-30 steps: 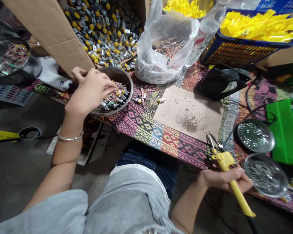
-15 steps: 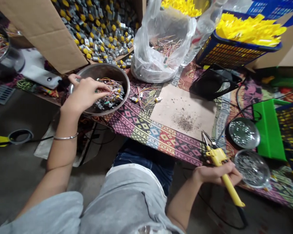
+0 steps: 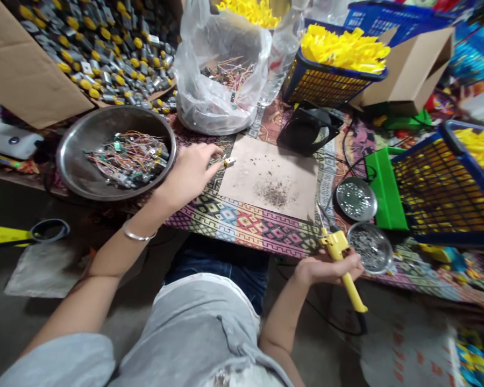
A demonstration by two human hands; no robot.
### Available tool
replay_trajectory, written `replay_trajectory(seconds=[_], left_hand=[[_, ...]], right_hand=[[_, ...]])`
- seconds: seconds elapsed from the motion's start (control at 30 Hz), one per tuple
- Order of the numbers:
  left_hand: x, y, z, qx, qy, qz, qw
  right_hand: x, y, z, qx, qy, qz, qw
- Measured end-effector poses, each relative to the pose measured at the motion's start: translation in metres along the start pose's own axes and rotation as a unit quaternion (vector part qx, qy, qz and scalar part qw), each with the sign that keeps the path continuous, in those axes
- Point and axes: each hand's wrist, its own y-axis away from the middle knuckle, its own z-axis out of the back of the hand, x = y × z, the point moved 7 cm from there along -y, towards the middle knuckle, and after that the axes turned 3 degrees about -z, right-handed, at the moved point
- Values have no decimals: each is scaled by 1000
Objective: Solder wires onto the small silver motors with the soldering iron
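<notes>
A person's left hand (image 3: 189, 174) reaches across the cloth-covered tabletop (image 3: 210, 214), between a metal bowl (image 3: 73, 156) of wired parts and a sheet of paper (image 3: 246, 185). A small motor (image 3: 229, 161) lies at the paper's left edge, just right of the thumb and index fingertips, its long axis running roughly left to right. The left hand is much nearer; the right grips a yellow soldering tool (image 3: 337, 246). Whether the left fingers pinch the motor's wires cannot be told; the hand hides whatever lies beneath.
</notes>
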Motion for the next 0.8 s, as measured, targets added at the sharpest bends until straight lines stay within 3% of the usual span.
replay_trajectory(seconds=[0.1, 0.17, 0.23, 0.3, 0.4, 0.47, 0.57, 0.67, 0.73, 0.8], left_hand=[[9, -25, -56, 46, -14, 28, 998], [12, -33, -71, 53, -5, 31, 998], [8, -32, -67, 36, 15, 21, 999], [-6, -27, -50, 4, 40, -1, 999], [-38, -22, -26, -34, 87, -47, 995], [-60, -24, -26, -26, 110, -78, 991], [-84, -32, -54, 39, 89, -115, 989], [-90, -36, -92, 115, 2, -108, 987], [-94, -38, -106, 122, -52, -85, 988], [-113, -45, -112, 98, -68, -97, 988]], right_hand=[[3, -8, -2, 0, 16, -21, 1000], [8, -13, -3, -3, 21, -23, 1000], [12, -17, -6, -8, 16, -22, 1000], [16, -21, -9, -15, -2, -19, 1000], [21, -29, -13, -40, -23, -15, 999], [25, -34, -15, -63, -6, -6, 998], [31, -44, -12, -101, 3, 6, 995], [31, -57, 0, -131, -63, 0, 989], [31, -65, 10, -151, -104, -5, 983], [31, -73, 21, -173, -123, -8, 977]])
